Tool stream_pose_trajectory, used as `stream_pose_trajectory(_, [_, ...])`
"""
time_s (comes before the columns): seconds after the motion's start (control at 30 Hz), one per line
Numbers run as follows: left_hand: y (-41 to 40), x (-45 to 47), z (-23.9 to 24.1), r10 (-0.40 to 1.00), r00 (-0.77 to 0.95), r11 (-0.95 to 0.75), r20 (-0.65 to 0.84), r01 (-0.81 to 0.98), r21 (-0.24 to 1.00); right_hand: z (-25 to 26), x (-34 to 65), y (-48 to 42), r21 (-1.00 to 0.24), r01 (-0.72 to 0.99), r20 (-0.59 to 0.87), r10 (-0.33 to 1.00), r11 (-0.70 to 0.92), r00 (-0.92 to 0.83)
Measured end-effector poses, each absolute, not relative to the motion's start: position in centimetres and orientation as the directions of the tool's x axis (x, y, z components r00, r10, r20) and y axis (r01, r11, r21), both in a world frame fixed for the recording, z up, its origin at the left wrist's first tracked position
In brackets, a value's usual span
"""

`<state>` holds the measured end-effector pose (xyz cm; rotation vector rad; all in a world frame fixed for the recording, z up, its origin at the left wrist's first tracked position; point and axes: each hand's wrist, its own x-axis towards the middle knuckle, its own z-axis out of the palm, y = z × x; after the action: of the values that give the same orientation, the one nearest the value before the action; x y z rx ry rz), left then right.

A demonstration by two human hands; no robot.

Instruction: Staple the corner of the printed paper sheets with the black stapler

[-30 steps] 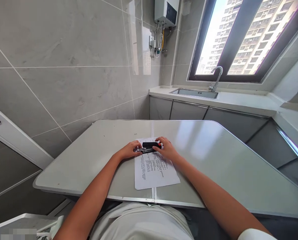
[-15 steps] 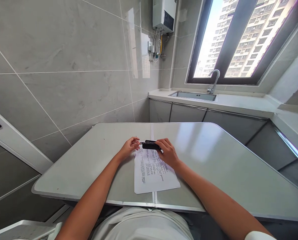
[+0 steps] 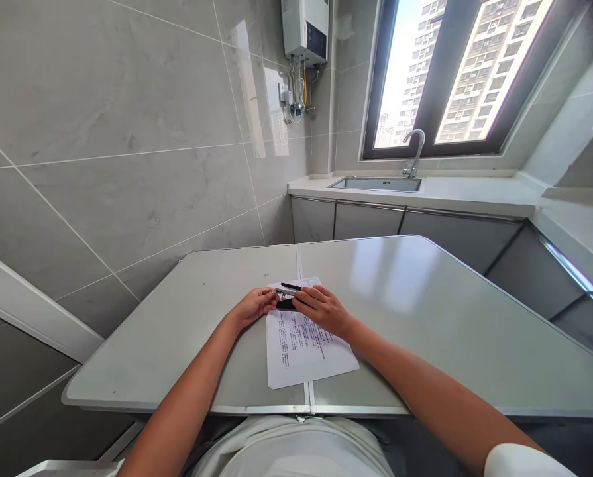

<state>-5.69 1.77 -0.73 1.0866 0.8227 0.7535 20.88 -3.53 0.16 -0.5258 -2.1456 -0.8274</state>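
A black stapler [image 3: 286,305] is held over the paper, its dark upper arm spread from the black lower body and a silvery metal part showing between them. My right hand [image 3: 323,310] is closed round its right end, fingers over the top. At its left end, the fingertips of my left hand [image 3: 254,306] pinch the stapler near the metal part; the exact contact is partly hidden. Beneath both hands lies the printed paper [image 3: 309,351], its far part partly covered by the stapler and fingers.
The pale folding table [image 3: 400,318] has a metal seam down its middle and a raised metal edge. Behind it runs a white counter [image 3: 468,192] with a sink [image 3: 378,184] and a faucet [image 3: 415,152]. A tiled wall [image 3: 127,179] stands to the left.
The stapler has gone from nearly folded to spread apart, exposing its metal part. My left hand has closed onto its left end. The view has shifted slightly.
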Motion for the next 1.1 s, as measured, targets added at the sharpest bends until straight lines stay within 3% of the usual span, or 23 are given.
stream_pose_trajectory(0.1, [1.9, -5.5, -0.9, 0.861, 0.467, 0.278, -0.202, -0.101, 0.955, 0.3, 21.1, -3.5, 0.356, 0.608, 0.786, 0.125, 0.709, -0.606])
stream_pose_trajectory(0.2, [1.9, -5.5, -1.1, 0.886, 0.428, 0.235, -0.181, -0.078, 0.969, 0.1, 21.1, -3.3, 0.232, 0.662, 0.819, 0.224, 0.712, -0.528])
stream_pose_trajectory(0.3, [2.0, -5.7, -1.0, 0.928, 0.357, 0.145, -0.110, -0.072, 0.987, -0.2, 20.9, -3.0, -0.116, 0.737, 0.822, 0.481, 0.666, -0.305])
stream_pose_trajectory(0.4, [2.0, -5.8, -0.9, 0.958, 0.286, 0.024, -0.009, -0.050, 0.998, -0.9, 20.9, -2.7, -0.573, 0.656, 0.624, 0.780, 0.491, -0.038])
stream_pose_trajectory(0.47, [1.8, -5.7, -0.7, 0.960, 0.271, -0.064, 0.069, -0.026, 0.998, -1.5, 21.2, -2.5, -0.747, 0.550, 0.456, 0.890, 0.372, 0.017])
stream_pose_trajectory(0.53, [1.5, -5.5, -0.4, 0.947, 0.288, -0.144, 0.142, -0.014, 0.989, -2.0, 21.6, -2.3, -0.810, 0.496, 0.360, 0.933, 0.312, 0.001])
stream_pose_trajectory(0.67, [0.7, -5.1, 0.2, 0.902, 0.375, -0.230, 0.215, -0.004, 0.973, -2.4, 22.0, -1.9, -0.797, 0.524, 0.301, 0.950, 0.301, -0.087])
stream_pose_trajectory(0.77, [0.3, -5.0, 0.6, 0.869, 0.440, -0.255, 0.227, 0.004, 0.967, -1.9, 21.7, -2.1, -0.665, 0.649, 0.397, 0.911, 0.370, -0.113])
stream_pose_trajectory(0.9, [0.0, -4.9, 0.6, 0.814, 0.528, -0.297, 0.243, 0.017, 0.955, -0.6, 20.6, -3.3, -0.446, 0.621, 0.653, 0.709, 0.645, -0.268])
stream_pose_trajectory(1.0, [-0.2, -4.9, 0.6, 0.778, 0.584, -0.318, 0.232, 0.048, 0.947, -0.1, 19.7, -4.3, -0.284, 0.476, 0.707, 0.517, 0.833, -0.483])
stream_pose_trajectory(1.1, [-0.4, -4.9, 0.6, 0.755, 0.613, -0.333, 0.232, 0.053, 0.941, -0.3, 19.3, -4.6, -0.137, 0.397, 0.707, 0.371, 0.907, -0.602])
